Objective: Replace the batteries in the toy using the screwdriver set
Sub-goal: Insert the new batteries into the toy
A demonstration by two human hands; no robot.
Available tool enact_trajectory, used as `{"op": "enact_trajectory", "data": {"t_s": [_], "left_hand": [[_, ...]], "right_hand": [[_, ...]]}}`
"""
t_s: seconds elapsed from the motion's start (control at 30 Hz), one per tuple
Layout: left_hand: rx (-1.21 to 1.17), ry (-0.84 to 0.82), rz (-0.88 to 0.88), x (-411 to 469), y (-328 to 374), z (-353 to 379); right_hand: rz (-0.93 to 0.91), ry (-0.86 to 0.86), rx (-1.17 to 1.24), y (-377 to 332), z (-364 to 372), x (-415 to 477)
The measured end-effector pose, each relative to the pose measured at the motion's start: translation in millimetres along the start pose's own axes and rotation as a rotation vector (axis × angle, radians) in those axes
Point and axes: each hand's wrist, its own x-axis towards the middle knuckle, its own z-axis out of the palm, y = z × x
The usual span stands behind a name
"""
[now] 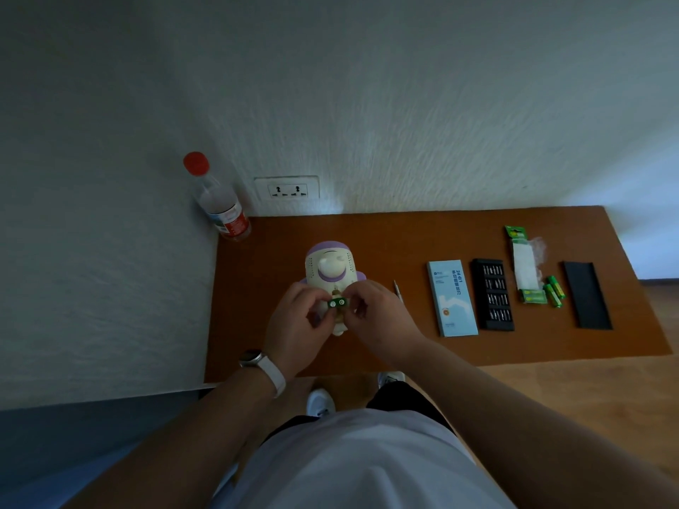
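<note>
Toy: cream body, lilac cap and trim. Battery pair at toy's near end: dark green, pale end caps. Table under toy: reddish-brown, plain. Left of toy, bottle: clear, red cap, red-and-white label. Right of toy: box pale blue; bit tray black, silvery bits; loose batteries bright green; lid plain black.

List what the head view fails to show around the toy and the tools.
Head view only:
- Toy battery compartment: hidden behind the left hand, the right hand and the two green batteries they pinch.
- Screwdriver: near end hidden by the right hand.
- Bits in the bit tray: too small to tell tip types.
- Print on the loose batteries: too small and blurred.
</note>
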Motion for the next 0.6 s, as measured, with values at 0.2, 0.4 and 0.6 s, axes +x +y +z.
{"op": "enact_trajectory", "data": {"t_s": [0.2, 0.4, 0.6], "left_hand": [[0.075, 0.016, 0.128, 0, 1, -10], [0.286, -0.041, 0.309, 1, 9, -25], [0.308, -0.094, 0.374, -2, 28, -31]], "right_hand": [[0.008, 0.047, -0.088, 1, -3, -10], [-0.042, 0.059, -0.297, 5, -22, -22], [-0.024, 0.153, -0.372, -1, -34, -39]]}}
